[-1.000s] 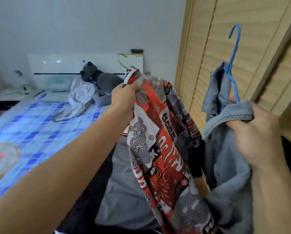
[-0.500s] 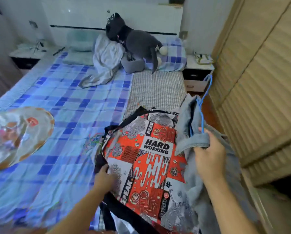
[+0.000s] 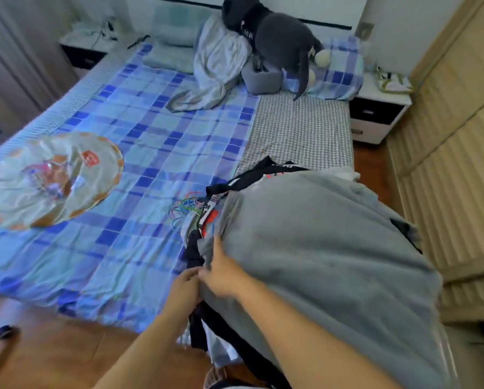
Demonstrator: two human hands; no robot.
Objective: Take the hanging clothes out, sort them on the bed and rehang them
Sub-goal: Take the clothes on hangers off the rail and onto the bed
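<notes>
Now hands (image 3: 204, 279) touching, gripping clothes pile (image 3: 319, 248)

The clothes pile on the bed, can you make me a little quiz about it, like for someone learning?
1. True or false: the grey garment lies on top of the clothes pile.
2. What pokes out from the pile's left edge? A) shoes B) coloured hangers C) a book
3. Fill in: the left hand and right hand meet at the grey garment's ____ edge.

Key: 1 true. 2 B. 3 left. The hands touch each other there, on the side of the blue checked bedsheet. The plush toy sits far off at the headboard.
</notes>
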